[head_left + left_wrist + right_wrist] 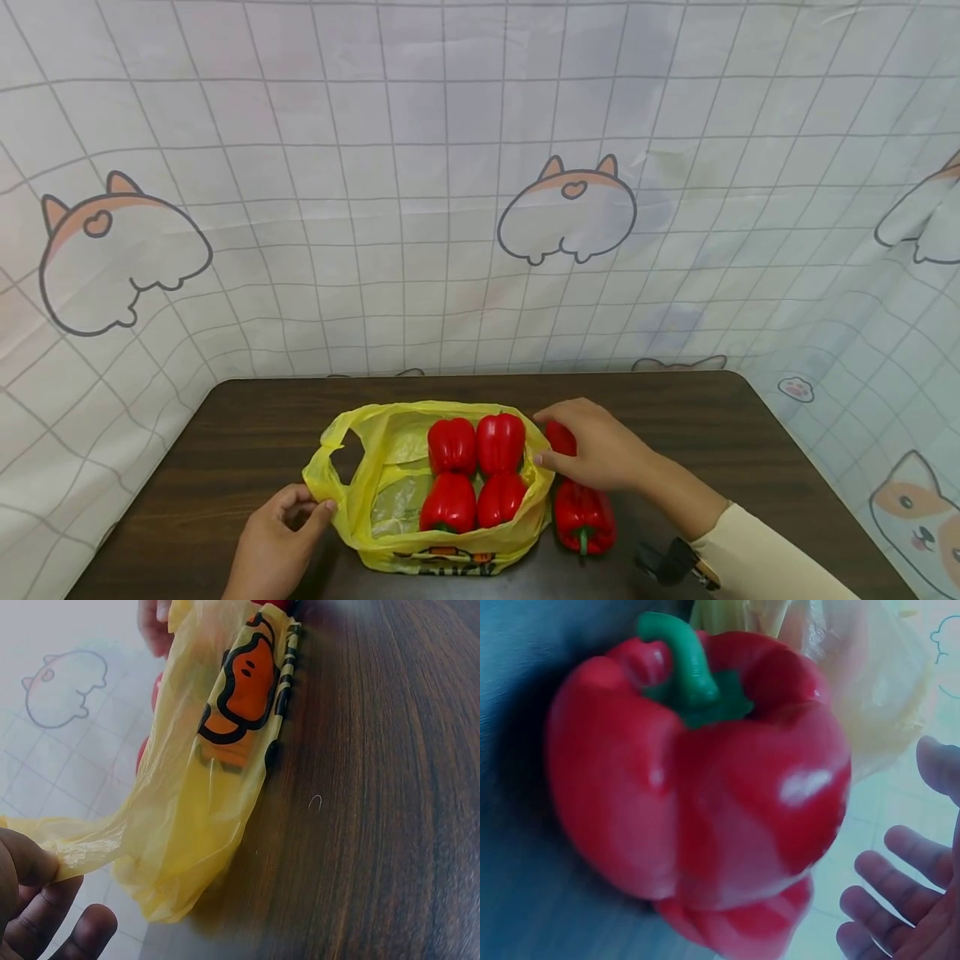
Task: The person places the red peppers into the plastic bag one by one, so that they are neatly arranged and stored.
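A yellow plastic bag [362, 500] lies on its base with its mouth spread upward, and several red bell peppers [452, 446] sit in its right half. My left hand [273, 537] pinches the bag's left handle between thumb and finger, with the handle [86, 847] stretched taut in the left wrist view. Over the bag's right rim, my right hand [603, 446] has its fingers spread and holds nothing. Outside the bag on the right are two more peppers: a near one with a green stem [690, 682], and a farther one [559, 437] partly hidden by that hand.
The dark wooden table [247, 433] extends around the bag. A white grid-patterned cloth [420, 292] with cartoon corgis hangs behind it and along both sides. A black strap with a metal piece [671, 562] is at my right wrist.
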